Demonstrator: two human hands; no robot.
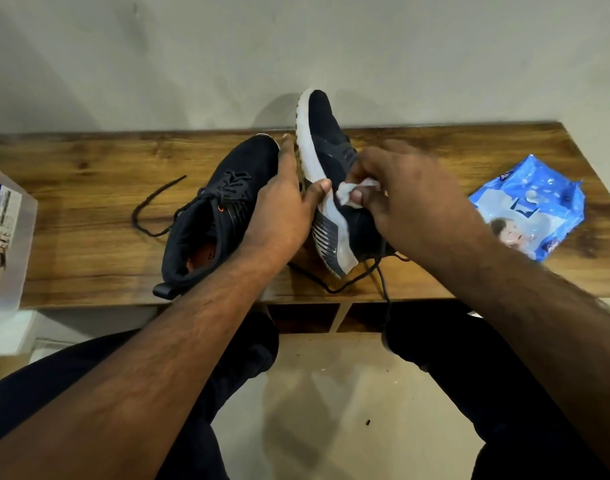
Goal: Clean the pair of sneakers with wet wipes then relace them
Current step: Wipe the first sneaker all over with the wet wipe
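Note:
Two dark navy sneakers are on the wooden bench [89,188]. One sneaker [210,216] lies flat at centre left, laced, its lace trailing left. The other sneaker [326,140] is tipped on its side, toe pointing up toward the wall, white sole edge facing left. My left hand [286,202] grips this tipped sneaker around the sole, thumb across the white midsole. My right hand [400,192] pinches a crumpled white wet wipe [352,192] against the shoe's dark side, just right of the midsole. Its loose lace hangs over the bench's front edge.
A blue pack of wet wipes [532,206] lies on the right of the bench. A clear plastic box [2,237] with a printed label stands at the left end. A pale wall rises behind the bench; my knees and tiled floor are below.

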